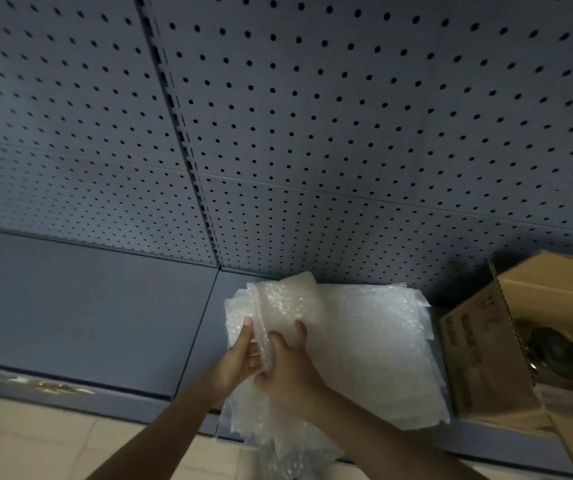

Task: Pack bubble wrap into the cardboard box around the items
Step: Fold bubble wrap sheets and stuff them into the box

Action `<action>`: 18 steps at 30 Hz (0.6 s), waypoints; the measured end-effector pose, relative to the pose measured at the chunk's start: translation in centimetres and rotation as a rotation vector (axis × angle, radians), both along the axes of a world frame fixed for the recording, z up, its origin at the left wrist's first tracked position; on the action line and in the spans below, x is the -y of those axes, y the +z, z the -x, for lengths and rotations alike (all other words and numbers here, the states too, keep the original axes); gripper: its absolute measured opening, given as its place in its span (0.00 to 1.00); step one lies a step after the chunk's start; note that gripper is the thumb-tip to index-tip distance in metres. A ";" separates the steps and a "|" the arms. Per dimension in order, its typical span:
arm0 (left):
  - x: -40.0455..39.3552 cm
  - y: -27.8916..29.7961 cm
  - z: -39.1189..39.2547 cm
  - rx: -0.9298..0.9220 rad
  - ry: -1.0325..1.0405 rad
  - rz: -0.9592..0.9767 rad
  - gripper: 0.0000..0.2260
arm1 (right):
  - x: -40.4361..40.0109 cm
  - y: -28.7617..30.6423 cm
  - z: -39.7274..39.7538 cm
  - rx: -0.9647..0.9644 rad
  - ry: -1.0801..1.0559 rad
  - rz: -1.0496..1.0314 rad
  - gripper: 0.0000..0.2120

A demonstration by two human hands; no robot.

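A stack of clear bubble wrap sheets (375,348) lies on the grey bottom shelf (87,306). Both hands hold one folded bubble wrap piece (285,299) lifted above the stack's left part. My left hand (240,358) pinches its near edge from the left, and my right hand (285,368) grips it from the right, fingers curled around the fold. The open cardboard box (485,358) stands at the right on the shelf, its flaps up. Dark items (555,351) lie inside it, partly hidden by the box wall.
A grey pegboard back panel (312,116) rises behind the shelf. The shelf's front edge (70,389) runs along the bottom left, with beige floor tiles (35,438) below. Some bubble wrap hangs over the shelf edge (288,452) toward the floor.
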State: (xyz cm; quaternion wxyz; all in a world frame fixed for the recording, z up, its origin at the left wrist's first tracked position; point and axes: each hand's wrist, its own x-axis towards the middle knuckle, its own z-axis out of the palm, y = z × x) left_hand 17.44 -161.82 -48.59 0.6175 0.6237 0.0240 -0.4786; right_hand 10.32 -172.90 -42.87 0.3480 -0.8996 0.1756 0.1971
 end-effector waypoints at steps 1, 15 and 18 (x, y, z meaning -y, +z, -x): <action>0.0 0.1 -0.1 0.019 0.005 -0.001 0.24 | 0.1 0.1 0.1 -0.037 0.062 0.017 0.30; 0.7 -1.4 0.7 1.510 -0.575 -0.892 0.32 | 1.2 -1.4 0.5 0.034 0.317 0.188 0.22; 0.7 -1.5 0.7 1.541 -0.663 -0.941 0.31 | 2.9 -2.8 1.8 0.246 0.121 0.270 0.19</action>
